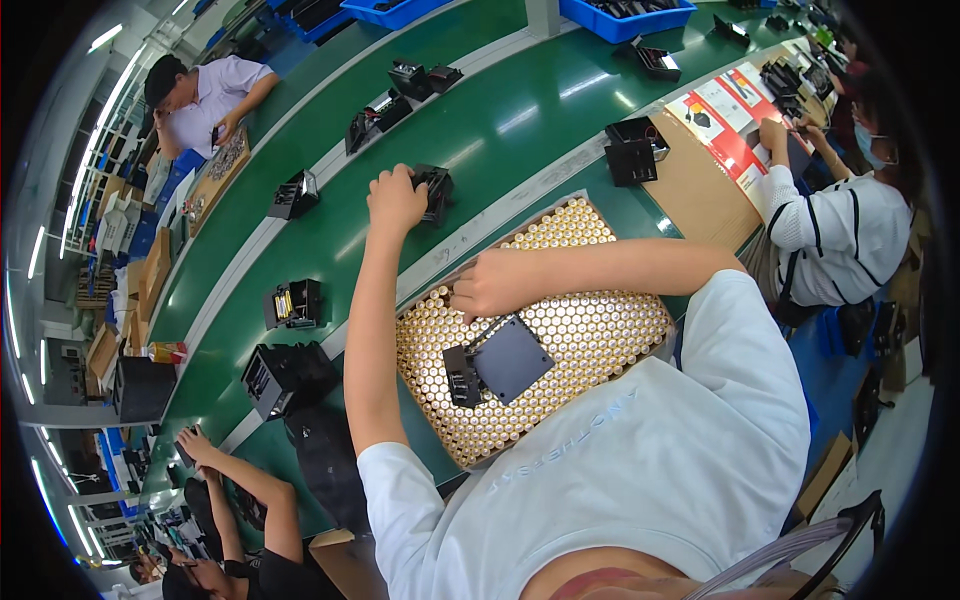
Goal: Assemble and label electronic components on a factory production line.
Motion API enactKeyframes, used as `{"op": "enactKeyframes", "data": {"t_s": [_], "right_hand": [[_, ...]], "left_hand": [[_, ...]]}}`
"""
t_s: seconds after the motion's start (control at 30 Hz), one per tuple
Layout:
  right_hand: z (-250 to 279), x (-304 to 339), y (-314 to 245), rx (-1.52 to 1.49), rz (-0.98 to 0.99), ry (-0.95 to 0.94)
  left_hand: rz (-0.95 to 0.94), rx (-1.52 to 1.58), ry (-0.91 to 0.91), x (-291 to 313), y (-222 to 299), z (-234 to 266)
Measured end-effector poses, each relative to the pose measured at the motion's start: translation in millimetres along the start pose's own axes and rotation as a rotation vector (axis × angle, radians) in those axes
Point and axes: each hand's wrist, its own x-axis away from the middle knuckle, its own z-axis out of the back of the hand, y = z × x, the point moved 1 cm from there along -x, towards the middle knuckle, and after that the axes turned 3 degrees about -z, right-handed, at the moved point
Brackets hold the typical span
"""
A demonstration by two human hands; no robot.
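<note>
My left hand (396, 203) reaches out over the green conveyor and closes on the side of a black plastic case (436, 192) standing there. My right hand (490, 284) is bent over a shallow carton full of upright cylindrical batteries (600, 335) with pale gold tops. Its fingers curl down at the carton's far left side; what they hold, if anything, is hidden. Just below that hand, an opened black case (512, 360) lies on the batteries, its flat square panel facing up and its narrow compartment part at the left.
More black cases stand along the line, one with batteries inside (292, 303) and a larger one (285, 380) at the left. Co-workers sit at the right (840, 235), far left (205, 105) and lower left (260, 500). Blue bins (628, 18) stand at the back.
</note>
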Motion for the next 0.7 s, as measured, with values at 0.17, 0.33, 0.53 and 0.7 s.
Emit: {"op": "enactKeyframes", "data": {"t_s": [0.17, 0.33, 0.53, 0.7], "right_hand": [[6.1, -1.8, 1.5, 0.080, -0.016, 0.103], [9.1, -5.8, 4.7, 0.058, -0.014, 0.105], [23.6, -22.0, 45.3, -0.484, -0.474, 0.120], [46.4, -52.4, 83.7, -0.784, -0.987, 0.086]], "left_hand": [[-0.001, 0.074, 0.175, 10.1, -7.6, -5.1], [0.063, 0.066, 0.167, 13.2, -21.5, -4.7], [0.151, 0.177, 0.074, 16.9, -42.8, 10.5], [0.142, 0.688, 0.086, 28.0, -61.0, 20.4]]}}
